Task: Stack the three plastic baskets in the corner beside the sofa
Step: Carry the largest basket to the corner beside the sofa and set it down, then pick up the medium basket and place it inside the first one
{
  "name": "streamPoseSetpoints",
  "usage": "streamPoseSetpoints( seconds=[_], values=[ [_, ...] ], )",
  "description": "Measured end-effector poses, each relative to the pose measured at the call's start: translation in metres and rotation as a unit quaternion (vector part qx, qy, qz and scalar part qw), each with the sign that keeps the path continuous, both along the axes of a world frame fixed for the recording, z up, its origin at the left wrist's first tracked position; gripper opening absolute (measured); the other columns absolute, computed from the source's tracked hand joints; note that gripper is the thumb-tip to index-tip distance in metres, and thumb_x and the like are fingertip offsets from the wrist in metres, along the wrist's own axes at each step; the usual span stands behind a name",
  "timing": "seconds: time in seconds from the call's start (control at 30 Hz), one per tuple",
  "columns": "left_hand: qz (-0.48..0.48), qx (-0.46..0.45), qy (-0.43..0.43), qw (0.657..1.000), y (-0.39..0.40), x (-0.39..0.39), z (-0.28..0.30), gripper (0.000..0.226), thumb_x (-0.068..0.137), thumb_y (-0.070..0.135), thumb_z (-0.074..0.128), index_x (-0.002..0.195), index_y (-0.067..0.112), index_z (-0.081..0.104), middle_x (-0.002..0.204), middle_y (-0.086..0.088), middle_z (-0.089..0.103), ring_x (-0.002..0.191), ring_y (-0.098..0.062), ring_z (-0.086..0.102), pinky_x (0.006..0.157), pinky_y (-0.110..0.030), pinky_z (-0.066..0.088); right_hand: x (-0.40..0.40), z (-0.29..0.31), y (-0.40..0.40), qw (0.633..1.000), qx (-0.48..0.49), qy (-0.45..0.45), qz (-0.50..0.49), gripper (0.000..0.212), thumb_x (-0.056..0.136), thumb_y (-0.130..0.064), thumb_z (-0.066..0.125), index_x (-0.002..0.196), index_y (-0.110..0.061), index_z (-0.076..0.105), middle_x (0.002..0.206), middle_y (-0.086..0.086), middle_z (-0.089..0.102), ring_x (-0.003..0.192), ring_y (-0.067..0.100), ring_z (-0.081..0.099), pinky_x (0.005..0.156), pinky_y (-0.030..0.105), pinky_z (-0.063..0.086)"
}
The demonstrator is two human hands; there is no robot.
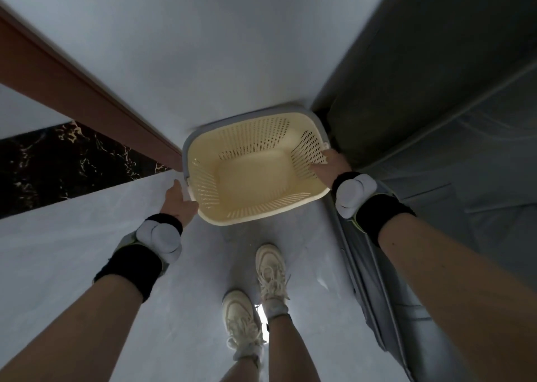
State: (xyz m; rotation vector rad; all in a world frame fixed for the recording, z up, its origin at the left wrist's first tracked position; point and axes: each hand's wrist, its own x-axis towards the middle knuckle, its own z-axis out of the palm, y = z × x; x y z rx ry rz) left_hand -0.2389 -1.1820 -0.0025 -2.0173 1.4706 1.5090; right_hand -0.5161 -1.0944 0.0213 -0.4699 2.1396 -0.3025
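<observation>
A cream perforated plastic basket [252, 178] is tilted toward me, held above a grey basket [250, 117] whose rim shows behind and around it in the corner. My left hand [178, 200] grips the cream basket's left rim. My right hand [329, 163] grips its right rim. A third basket is not distinguishable. The grey sofa [436, 120] stands right beside the baskets on the right.
A white wall [203, 47] backs the corner. A brown wooden trim [72, 91] and a black marble strip [58, 163] run along the left. My two feet in cream sneakers [255, 294] stand on the pale grey floor just in front of the baskets.
</observation>
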Motion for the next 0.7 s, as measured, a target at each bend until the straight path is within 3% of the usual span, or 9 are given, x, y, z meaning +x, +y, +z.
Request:
streamPoseSetpoints(
  seconds=[0.13,0.23,0.27,0.33,0.4,0.43,0.57,0.7],
  values=[
    [0.002,-0.014,0.092,0.996,0.028,-0.008,0.073,0.060,0.086,-0.004,0.044,0.143,0.006,0.027,0.147,-0.017,0.036,0.132,-0.031,0.038,0.105,-0.037,0.035,0.009,0.058,0.028,0.998,-0.026,-0.047,-0.035,0.048,0.086,-0.014,0.054,0.132,-0.002,0.048,0.139,0.016,0.049,0.126,0.032,0.048,0.108,0.037,0.039],
    [-0.018,0.004,0.152,0.988,0.054,-0.032,0.138,0.039,0.088,-0.001,0.044,0.127,0.000,0.048,0.106,-0.016,0.063,0.092,-0.026,0.054,0.082,-0.031,0.040,0.015,0.106,0.055,0.993,-0.062,-0.083,-0.057,0.037,0.089,-0.009,0.051,0.122,0.006,0.056,0.129,0.019,0.056,0.121,0.033,0.052,0.103,0.037,0.043],
    [-0.022,0.010,0.166,0.986,0.056,-0.040,0.150,0.035,0.089,0.001,0.044,0.123,0.001,0.052,0.093,-0.011,0.064,0.081,-0.023,0.055,0.075,-0.029,0.043,0.019,0.114,0.054,0.990,-0.075,-0.100,-0.059,0.035,0.090,-0.009,0.050,0.120,0.007,0.057,0.122,0.020,0.059,0.115,0.033,0.055,0.096,0.036,0.047],
    [-0.045,0.029,0.184,0.981,0.076,-0.061,0.182,0.031,0.088,0.003,0.044,0.116,0.005,0.056,0.081,-0.004,0.063,0.065,-0.017,0.058,0.061,-0.020,0.047,0.023,0.139,0.076,0.979,-0.111,-0.133,-0.102,0.029,0.090,-0.007,0.050,0.113,0.006,0.060,0.095,0.015,0.063,0.088,0.022,0.065,0.065,0.019,0.053],
    [-0.088,0.034,0.196,0.976,0.109,-0.084,0.210,0.026,0.088,0.005,0.044,0.108,0.009,0.059,0.078,-0.003,0.064,0.049,-0.008,0.061,0.047,-0.011,0.045,0.018,0.165,0.116,0.965,-0.152,-0.153,-0.151,0.016,0.090,-0.005,0.051,0.103,-0.002,0.060,0.073,0.007,0.058,0.051,0.002,0.062,0.041,0.008,0.042],
    [-0.114,0.029,0.198,0.973,0.125,-0.094,0.220,0.022,0.089,0.008,0.044,0.103,0.010,0.060,0.078,-0.002,0.064,0.044,-0.003,0.060,0.046,-0.011,0.043,0.016,0.175,0.136,0.957,-0.166,-0.166,-0.170,0.012,0.090,-0.004,0.050,0.099,-0.005,0.058,0.070,0.005,0.056,0.043,-0.001,0.059,0.040,0.008,0.042],
    [-0.166,0.024,0.205,0.964,0.191,-0.121,0.229,0.018,0.090,0.014,0.045,0.079,0.014,0.060,0.078,-0.002,0.065,0.055,-0.011,0.060,0.058,-0.021,0.039,0.010,0.193,0.216,0.942,-0.178,-0.190,-0.214,0.017,0.092,-0.007,0.046,0.103,-0.009,0.058,0.071,0.005,0.061,0.056,0.013,0.059,0.056,0.021,0.043],
    [-0.193,0.027,0.204,0.959,0.273,-0.151,0.220,0.025,0.091,0.011,0.043,0.071,0.019,0.055,0.072,0.000,0.062,0.036,0.003,0.056,0.051,-0.016,0.038,-0.009,0.187,0.313,0.930,-0.178,-0.184,-0.265,0.017,0.091,-0.004,0.044,0.096,-0.011,0.058,0.068,0.003,0.062,0.038,0.002,0.059,0.048,0.017,0.042]
  ],
)
